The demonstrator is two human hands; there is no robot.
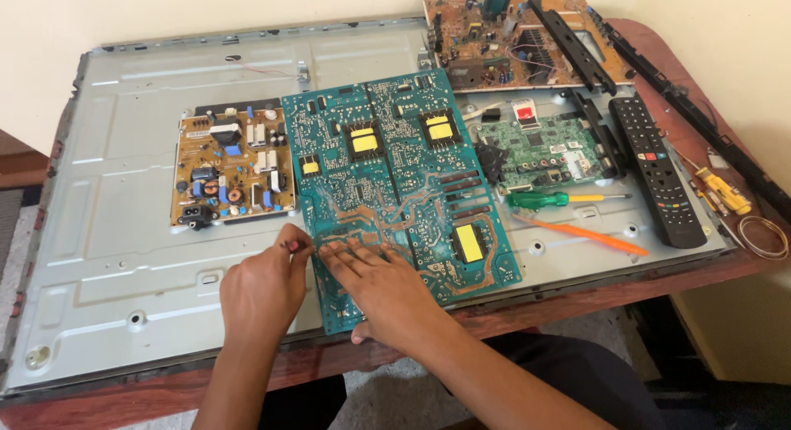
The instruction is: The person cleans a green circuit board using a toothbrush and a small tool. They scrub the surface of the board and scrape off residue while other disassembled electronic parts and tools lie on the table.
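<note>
The large teal circuit board [404, 191] lies flat on the grey metal back panel [124, 232], and this panel covers almost all of the red-brown surface [577, 294]. The long axis of the board runs from the near edge of the surface toward the far edge, leaning a little to the left at the far end. Its near left corner reaches the near edge of the panel.

Both hands are at this near left corner. The right hand [383, 286] lies flat on the board with the fingers spread and pressing down; its grip is open and holds nothing. The left hand [264, 286] is just beside the left edge of the board. Its grip is closed in a pinch on a small dark tool [294, 245], and the tip points toward the board, so the board lies to the right of this grip, very near. What kind of tool it is, I cannot tell.

Counted: four circuit boards in all. These are the teal one, one yellow-brown board [231, 166] to its left, one green board [535, 154] to its right, and one brown board [511, 39] at the far edge. Toward the right edge of the surface there are one black remote control [659, 170], one green-handled screwdriver [552, 199], one orange pry tool [585, 234] and one yellow tool [723, 191].
</note>
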